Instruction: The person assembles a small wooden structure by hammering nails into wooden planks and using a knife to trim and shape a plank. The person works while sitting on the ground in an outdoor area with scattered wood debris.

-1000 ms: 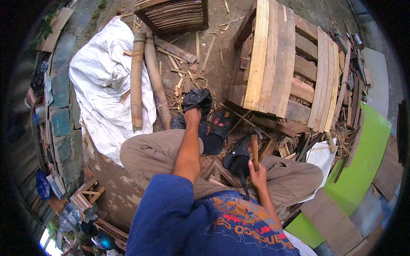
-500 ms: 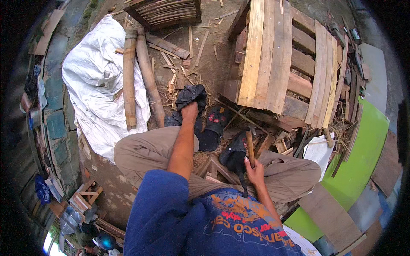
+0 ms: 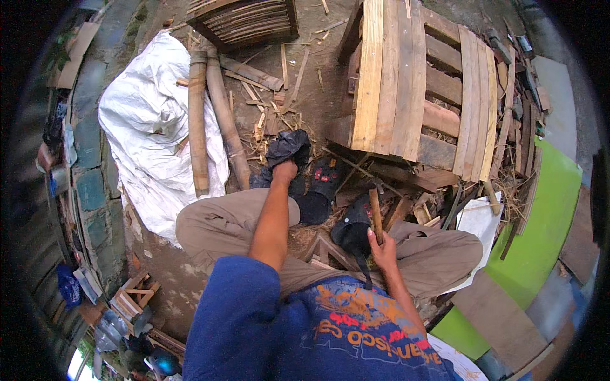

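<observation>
My left hand (image 3: 284, 171) reaches forward between my knees, its fingers closed on a crumpled black plastic bag (image 3: 289, 147). What the bag contains is hidden. My right hand (image 3: 383, 253) rests by my right knee, wrapped round the wooden handle of a hammer (image 3: 375, 213). The handle points away from me, and its head is hard to make out against the scraps behind. A black clog with red bits (image 3: 326, 178) is just right of the bag. Another black clog (image 3: 351, 223) lies beside the hammer handle.
A slatted wooden crate (image 3: 406, 82) stands at the front right, and a smaller slatted frame (image 3: 244, 25) at the far middle. Two bamboo poles (image 3: 198, 127) lie over a white sheet (image 3: 155, 108) at left. Wood scraps (image 3: 273, 120) litter the ground. A green panel (image 3: 549, 209) lies at right.
The whole view has shifted slightly. Both hands keep their holds on the bag and the hammer, with little visible movement.
</observation>
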{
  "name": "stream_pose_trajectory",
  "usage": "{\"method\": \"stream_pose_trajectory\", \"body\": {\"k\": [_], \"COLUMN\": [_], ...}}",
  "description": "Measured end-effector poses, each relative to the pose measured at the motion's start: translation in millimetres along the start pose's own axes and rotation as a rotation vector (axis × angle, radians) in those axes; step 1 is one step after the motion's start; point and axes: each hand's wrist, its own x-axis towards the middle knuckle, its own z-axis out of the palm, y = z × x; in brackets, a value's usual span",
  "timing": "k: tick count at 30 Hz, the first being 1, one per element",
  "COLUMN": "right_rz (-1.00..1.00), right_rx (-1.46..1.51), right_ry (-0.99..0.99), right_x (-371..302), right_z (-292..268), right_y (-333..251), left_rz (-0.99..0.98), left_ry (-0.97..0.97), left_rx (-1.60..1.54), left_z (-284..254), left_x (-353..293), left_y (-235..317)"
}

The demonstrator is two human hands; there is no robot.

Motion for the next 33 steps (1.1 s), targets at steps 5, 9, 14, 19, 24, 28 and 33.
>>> {"method": "stream_pose_trajectory", "body": {"k": [5, 9, 14, 19, 24, 28, 33], "right_rz": [-0.07, -0.13, -0.18, -0.173, -0.23, -0.298, -0.224], "right_rx": [0.008, 0.064, 0.033, 0.047, 0.133, 0.144, 0.191], "right_ry": [0.025, 0.024, 0.079, 0.079, 0.141, 0.187, 0.181], "right_x": [6.6, 6.7, 7.0, 0.0, 2.6, 1.4, -5.6], "right_z": [7.4, 7.2, 5.6, -5.1, -4.2, -12.2, -27.3], "right_y": [-2.3, -10.3, -2.2, -5.1, 8.9, 18.6, 26.4], "left_rz": [-0.211, -0.15, -0.176, -0.058, -0.03, 0.052, 0.292], "left_ry": [-0.032, 0.072, 0.09, 0.137, 0.018, 0.047, 0.141], "left_rx": [-0.435, -0.676, -0.648, -0.742, -0.981, -1.112, -1.332], "left_z": [-78.5, -75.8, -90.1, -135.8, -159.9, -166.8, -205.6], "left_x": [-22.6, -35.9, -50.7, -74.8, -100.5, -111.4, -129.2], "left_y": [36.3, 10.3, 15.0, 49.6, 83.0, 109.8, 193.0]}}
